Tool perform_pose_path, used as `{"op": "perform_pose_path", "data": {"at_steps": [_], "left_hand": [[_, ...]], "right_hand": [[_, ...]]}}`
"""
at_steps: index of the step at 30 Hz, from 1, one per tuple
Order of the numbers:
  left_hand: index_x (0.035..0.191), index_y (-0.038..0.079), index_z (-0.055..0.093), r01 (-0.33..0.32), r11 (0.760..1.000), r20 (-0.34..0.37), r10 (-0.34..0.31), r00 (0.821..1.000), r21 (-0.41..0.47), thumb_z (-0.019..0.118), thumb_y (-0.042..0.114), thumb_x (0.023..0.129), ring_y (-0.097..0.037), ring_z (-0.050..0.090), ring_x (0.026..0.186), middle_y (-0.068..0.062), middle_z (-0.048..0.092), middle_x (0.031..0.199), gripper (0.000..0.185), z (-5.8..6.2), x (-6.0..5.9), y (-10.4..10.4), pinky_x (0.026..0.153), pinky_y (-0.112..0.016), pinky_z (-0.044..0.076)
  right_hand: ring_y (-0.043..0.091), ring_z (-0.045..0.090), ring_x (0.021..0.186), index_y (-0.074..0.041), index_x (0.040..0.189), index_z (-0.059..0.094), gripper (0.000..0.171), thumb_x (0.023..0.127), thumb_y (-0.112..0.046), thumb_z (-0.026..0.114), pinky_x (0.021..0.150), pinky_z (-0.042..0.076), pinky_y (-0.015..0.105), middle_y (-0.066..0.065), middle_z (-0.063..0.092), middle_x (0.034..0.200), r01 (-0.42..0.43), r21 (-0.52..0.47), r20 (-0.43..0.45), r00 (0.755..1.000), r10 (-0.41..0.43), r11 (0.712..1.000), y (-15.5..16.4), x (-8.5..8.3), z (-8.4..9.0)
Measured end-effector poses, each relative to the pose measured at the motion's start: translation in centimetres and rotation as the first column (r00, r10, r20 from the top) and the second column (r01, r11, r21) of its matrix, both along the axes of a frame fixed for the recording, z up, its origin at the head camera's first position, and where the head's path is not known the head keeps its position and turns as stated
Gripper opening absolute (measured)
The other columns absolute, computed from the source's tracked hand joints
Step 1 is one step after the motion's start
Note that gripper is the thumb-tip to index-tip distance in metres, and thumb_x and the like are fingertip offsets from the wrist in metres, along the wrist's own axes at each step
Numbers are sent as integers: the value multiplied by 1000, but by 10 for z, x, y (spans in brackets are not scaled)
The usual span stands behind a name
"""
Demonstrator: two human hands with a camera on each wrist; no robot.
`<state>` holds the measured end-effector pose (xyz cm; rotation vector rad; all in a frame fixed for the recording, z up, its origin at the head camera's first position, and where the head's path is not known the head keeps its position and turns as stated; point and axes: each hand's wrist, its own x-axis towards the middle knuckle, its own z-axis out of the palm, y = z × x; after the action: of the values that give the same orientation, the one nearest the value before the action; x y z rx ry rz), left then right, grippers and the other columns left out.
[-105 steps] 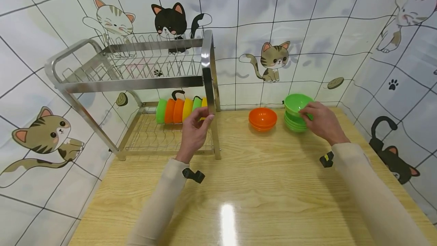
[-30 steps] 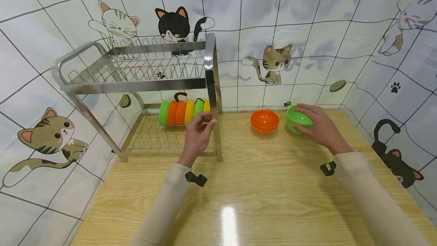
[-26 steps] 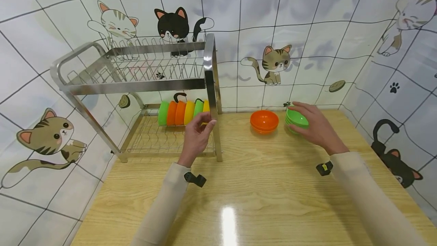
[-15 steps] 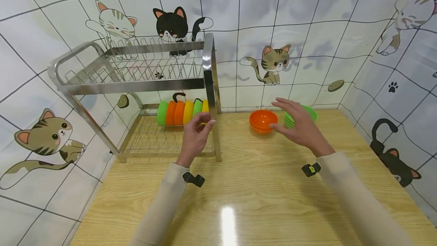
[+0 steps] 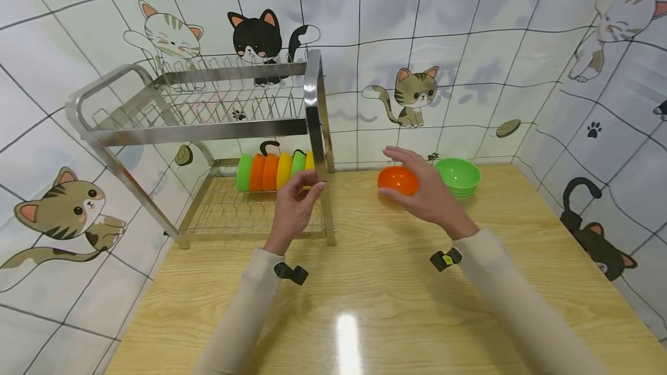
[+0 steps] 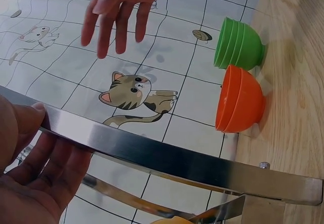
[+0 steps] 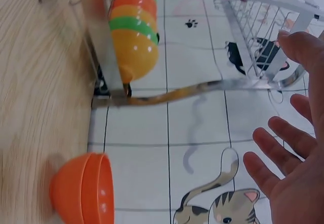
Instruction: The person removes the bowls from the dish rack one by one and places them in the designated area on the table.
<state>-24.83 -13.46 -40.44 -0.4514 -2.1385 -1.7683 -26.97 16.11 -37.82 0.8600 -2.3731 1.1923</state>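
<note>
My left hand point(image 5: 293, 210) holds the front right upright of a two-tier metal dish rack point(image 5: 208, 131). The left wrist view shows its thumb on one side of the steel post point(image 6: 167, 155) and its fingers on the other. Spread and holding nothing, my right hand point(image 5: 424, 192) hovers by the stacked orange bowls point(image 5: 397, 179), overlapping them in the head view. In the right wrist view those bowls stand apart from the open fingers. Just to their right is a stack of green bowls point(image 5: 458, 173).
On the rack's lower tier, green, orange and yellow bowls point(image 5: 271, 172) stand on edge in a row. The upper tier's wire slots point(image 5: 229, 100) hold no dishes. A tiled wall with cat drawings point(image 5: 385, 33) closes off the back of the wooden table point(image 5: 396, 294).
Earlier my right hand held a green bowl over the green stack; that bowl now sits on the stack. The hand has let go and moved left to the orange bowls. My left hand stayed put.
</note>
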Motion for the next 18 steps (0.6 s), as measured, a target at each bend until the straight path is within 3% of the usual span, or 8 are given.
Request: {"op": "perform_pose_path", "data": {"at_steps": [2, 5, 12, 18], "left_hand": [[123, 9, 67, 2, 1000, 2, -2, 1000, -18, 70, 20, 99, -16, 65, 100, -12, 69, 114, 27, 1, -1, -1, 89, -20, 55], [124, 9, 66, 16, 999, -5, -17, 1000, -31, 70, 20, 99, -16, 66, 102, -12, 70, 115, 28, 1, -2, -6, 89, -22, 56], [131, 8, 66, 14, 999, -37, -16, 999, -39, 70, 16, 99, -16, 65, 108, -18, 70, 120, 33, 5, -4, -20, 92, -22, 55], [138, 8, 61, -56, 997, -25, 55, 998, -50, 70, 11, 98, -22, 61, 120, -16, 65, 131, 41, 10, -4, -37, 102, -37, 53]], "right_hand": [[24, 53, 135, -29, 151, 49, 75, 85, -23, 85, 87, 61, 44, 0, 52, 154, -22, -30, 8, 1000, 22, 999, -6, 2, 2], [23, 59, 125, -30, 152, 49, 74, 87, -23, 84, 80, 62, 35, 2, 56, 148, -50, -57, 26, 998, 51, 997, -16, 4, 3], [24, 58, 131, -24, 151, 50, 71, 88, -19, 83, 109, 50, 49, 1, 57, 149, -104, -94, 12, 994, 106, 990, -37, 5, 4], [24, 58, 131, -20, 150, 50, 67, 90, -19, 80, 112, 48, 47, 1, 56, 150, -140, -132, 29, 989, 145, 981, -55, 6, 5]]}}
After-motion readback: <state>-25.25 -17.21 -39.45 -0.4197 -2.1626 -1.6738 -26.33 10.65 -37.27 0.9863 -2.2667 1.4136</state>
